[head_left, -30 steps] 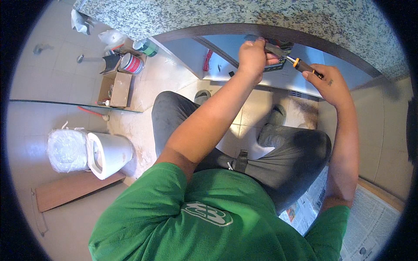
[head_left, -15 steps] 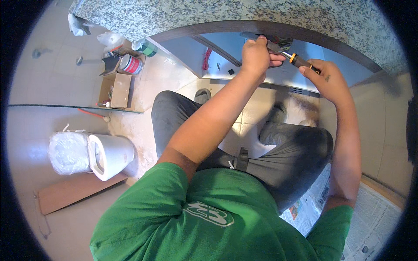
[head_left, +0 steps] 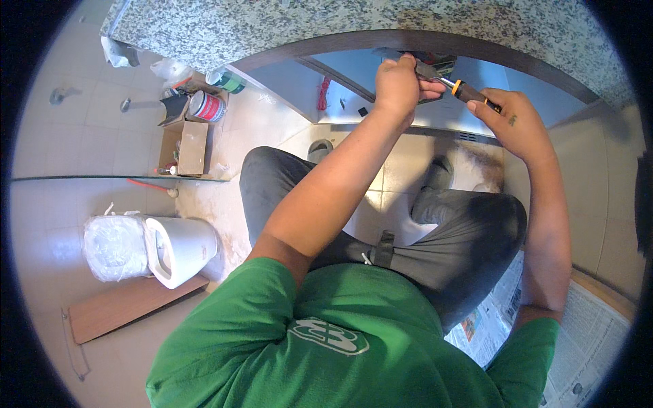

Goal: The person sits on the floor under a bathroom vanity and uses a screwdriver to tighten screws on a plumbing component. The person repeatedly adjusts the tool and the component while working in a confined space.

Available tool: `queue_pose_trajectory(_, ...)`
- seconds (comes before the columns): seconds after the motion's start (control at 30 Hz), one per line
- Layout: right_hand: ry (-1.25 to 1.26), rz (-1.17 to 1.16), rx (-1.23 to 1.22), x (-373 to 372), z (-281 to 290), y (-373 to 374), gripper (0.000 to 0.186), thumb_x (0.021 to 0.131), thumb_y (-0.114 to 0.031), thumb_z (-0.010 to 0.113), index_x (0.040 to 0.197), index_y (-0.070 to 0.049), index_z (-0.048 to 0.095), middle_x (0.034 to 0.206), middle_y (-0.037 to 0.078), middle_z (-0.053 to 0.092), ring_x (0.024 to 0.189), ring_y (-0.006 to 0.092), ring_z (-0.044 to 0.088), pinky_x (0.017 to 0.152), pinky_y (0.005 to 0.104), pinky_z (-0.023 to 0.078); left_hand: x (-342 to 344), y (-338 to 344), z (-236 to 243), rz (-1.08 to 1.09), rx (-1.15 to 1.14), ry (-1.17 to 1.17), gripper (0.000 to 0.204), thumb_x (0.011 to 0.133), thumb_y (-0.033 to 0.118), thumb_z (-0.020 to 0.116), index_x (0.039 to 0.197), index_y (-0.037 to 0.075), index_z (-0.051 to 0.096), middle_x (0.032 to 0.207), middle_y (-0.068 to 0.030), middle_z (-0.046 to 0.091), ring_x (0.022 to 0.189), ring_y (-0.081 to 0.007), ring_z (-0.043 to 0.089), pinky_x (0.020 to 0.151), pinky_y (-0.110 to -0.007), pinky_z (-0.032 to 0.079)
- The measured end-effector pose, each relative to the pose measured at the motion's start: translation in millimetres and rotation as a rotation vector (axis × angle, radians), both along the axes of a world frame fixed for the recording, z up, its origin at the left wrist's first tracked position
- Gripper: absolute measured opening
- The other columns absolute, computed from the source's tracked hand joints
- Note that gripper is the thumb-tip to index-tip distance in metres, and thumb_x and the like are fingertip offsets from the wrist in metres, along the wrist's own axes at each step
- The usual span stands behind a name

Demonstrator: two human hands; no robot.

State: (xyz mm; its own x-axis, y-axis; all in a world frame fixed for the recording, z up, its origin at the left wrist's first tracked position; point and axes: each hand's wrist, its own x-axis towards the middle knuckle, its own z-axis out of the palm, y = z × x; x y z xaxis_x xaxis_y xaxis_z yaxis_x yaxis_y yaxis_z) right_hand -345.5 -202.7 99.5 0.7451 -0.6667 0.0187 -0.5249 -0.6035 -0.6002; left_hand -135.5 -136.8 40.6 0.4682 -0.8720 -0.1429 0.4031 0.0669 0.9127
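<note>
My right hand (head_left: 518, 122) grips a scraper (head_left: 469, 94) by its dark handle with orange bands. Its metal shank and flat grey blade reach left to my other hand. My left hand (head_left: 398, 85) is closed at the fingertips on a flat grey blade (head_left: 388, 52), just under the counter's edge; its handle is hidden. The lower fingers of that hand stretch out beneath the scraper's blade. Both hands are at the front opening of a cabinet (head_left: 279, 85) below a speckled stone countertop (head_left: 326, 19). Behind the fingers, a small dark and green object is partly hidden.
Inside the cabinet lie a red cord bundle (head_left: 324, 94) and a small black piece (head_left: 362, 111). To the left are a tin (head_left: 207, 107), a cardboard box (head_left: 194, 148), a glass edge (head_left: 81, 178), a toilet (head_left: 187, 248) and a board (head_left: 132, 309). Newspaper (head_left: 592, 347) covers the lower right.
The view has shifted slightly, so the surroundings sit a little lower and further right. The scraper's handle has tilted slightly. Both hands keep their holds in nearly the same place.
</note>
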Motion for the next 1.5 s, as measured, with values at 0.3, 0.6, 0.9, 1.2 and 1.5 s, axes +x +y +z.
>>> queue_pose_trajectory(0.3,-0.003,-0.022,-0.014,-0.6,-1.9,-4.6,0.048,0.088,-0.048,0.067,0.085,-0.001,0.070,0.063,0.014,0.057,0.058,0.0232,0.054,0.056,0.0400,0.040,1.7,-0.6,2.4,-0.006,-0.004,0.010,0.035,0.104,0.020,0.039,0.102,-0.010,0.058,0.085,-0.0228,0.069,0.067,-0.0308,0.072,0.060,-0.038,0.062)
queue_pose_trajectory(0.6,0.055,-0.024,-0.057,4.9,13.7,-1.1,0.045,0.088,-0.047,0.068,0.085,-0.002,0.072,0.065,0.017,0.061,0.062,0.0313,0.061,0.059,0.0432,0.045,6.6,-5.0,-1.4,0.039,0.004,0.067,0.033,0.103,0.019,0.040,0.104,-0.011,0.054,0.085,-0.0251,0.067,0.068,-0.0347,0.072,0.060,-0.042,0.062)
queue_pose_trajectory(0.9,0.068,-0.053,-0.091,6.4,16.4,6.5,0.043,0.087,-0.046,0.067,0.088,-0.004,0.073,0.076,0.020,0.067,0.074,0.0383,0.067,0.067,0.0469,0.051,10.2,-2.8,-0.3,0.017,-0.024,0.120,0.031,0.102,0.019,0.042,0.097,-0.010,0.053,0.081,-0.0254,0.067,0.061,-0.0330,0.071,0.051,-0.039,0.060)
queue_pose_trajectory(1.2,0.069,-0.116,-0.086,10.0,20.6,28.0,0.043,0.086,-0.045,0.068,0.090,-0.003,0.074,0.082,0.022,0.069,0.081,0.0414,0.068,0.074,0.0476,0.054,19.6,3.9,0.8,-0.062,0.015,0.053,0.032,0.104,0.020,0.042,0.102,-0.009,0.057,0.086,-0.0244,0.069,0.068,-0.0328,0.072,0.063,-0.043,0.062)
queue_pose_trajectory(1.5,-0.032,-0.106,-0.108,6.8,6.4,32.0,0.046,0.090,-0.047,0.065,0.089,-0.001,0.071,0.068,0.016,0.062,0.063,0.0301,0.060,0.060,0.0421,0.045,19.8,8.2,3.5,-0.076,0.035,0.031,0.032,0.104,0.019,0.041,0.099,-0.006,0.059,0.088,-0.0220,0.071,0.072,-0.0309,0.073,0.063,-0.040,0.062)
